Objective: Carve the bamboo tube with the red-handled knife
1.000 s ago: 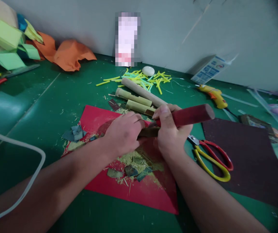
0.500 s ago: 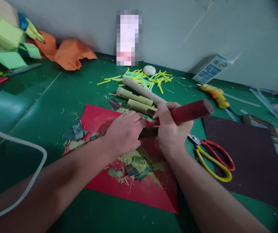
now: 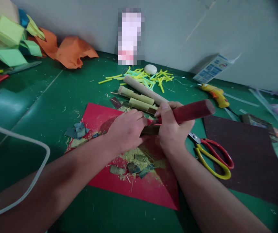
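Observation:
My right hand point(image 3: 171, 129) is closed around a tool with a thick dark-red handle point(image 3: 193, 110) that points up and to the right. My left hand point(image 3: 126, 129) grips a short brownish bamboo piece point(image 3: 150, 129), mostly hidden between both hands. The tool's working end is hidden where the hands meet. Both hands hover over a red paper sheet point(image 3: 100, 118) on the green table. A heap of pale green shavings and dark bark chips point(image 3: 135, 161) lies on the sheet just below the hands.
Two cut bamboo pieces point(image 3: 135, 94) and a wooden dowel point(image 3: 144, 90) lie just beyond the hands. Red-and-yellow scissors point(image 3: 213, 155) and a dark brown sheet point(image 3: 245, 152) are to the right. Yellow straw bits point(image 3: 141, 77), a glue gun point(image 3: 214, 94), orange paper point(image 3: 68, 53) and a white cable point(image 3: 32, 181) surround.
Both hands keep their grip and stay almost in place. The view has shifted slightly, so everything sits a little to the right and higher.

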The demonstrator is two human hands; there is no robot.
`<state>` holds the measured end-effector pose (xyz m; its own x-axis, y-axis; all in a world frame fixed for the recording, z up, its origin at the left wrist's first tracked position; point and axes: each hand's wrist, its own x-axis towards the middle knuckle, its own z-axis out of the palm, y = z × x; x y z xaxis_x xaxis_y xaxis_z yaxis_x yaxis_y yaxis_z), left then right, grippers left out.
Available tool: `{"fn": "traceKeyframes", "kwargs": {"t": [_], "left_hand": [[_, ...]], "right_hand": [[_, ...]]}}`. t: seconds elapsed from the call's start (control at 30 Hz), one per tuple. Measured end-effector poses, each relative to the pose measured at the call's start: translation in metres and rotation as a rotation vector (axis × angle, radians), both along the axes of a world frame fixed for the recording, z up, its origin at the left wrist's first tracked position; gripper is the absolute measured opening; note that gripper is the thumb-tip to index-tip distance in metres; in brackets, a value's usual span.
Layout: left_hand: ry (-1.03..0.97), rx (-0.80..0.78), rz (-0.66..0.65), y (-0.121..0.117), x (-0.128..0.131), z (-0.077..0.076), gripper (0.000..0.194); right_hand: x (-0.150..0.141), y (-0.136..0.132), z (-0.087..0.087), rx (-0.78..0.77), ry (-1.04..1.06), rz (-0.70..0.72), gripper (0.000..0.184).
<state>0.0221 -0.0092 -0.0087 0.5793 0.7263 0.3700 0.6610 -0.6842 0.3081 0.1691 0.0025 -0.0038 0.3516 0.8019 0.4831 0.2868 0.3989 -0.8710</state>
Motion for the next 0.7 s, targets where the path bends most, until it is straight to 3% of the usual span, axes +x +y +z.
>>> {"fn": "traceKeyframes", "kwargs": {"t": [0.3, 0.43, 0.7], "left_hand": [[0.034, -0.065, 0.038, 0.0014, 0.0016, 0.0048, 0.021], [0.03, -0.083, 0.051, 0.0035, 0.0007, 0.0035, 0.022], [0.03, -0.093, 0.057, 0.0033, 0.0013, 0.004, 0.023]], "right_hand": [[-0.0028, -0.002, 0.0031, 0.044, 0.059, 0.024, 0.026], [-0.0041, -0.002, 0.0022, -0.031, 0.038, 0.046, 0.028], [-0.0028, 0.0057, 0.0021, 0.07, 0.214, 0.056, 0.03]]}}
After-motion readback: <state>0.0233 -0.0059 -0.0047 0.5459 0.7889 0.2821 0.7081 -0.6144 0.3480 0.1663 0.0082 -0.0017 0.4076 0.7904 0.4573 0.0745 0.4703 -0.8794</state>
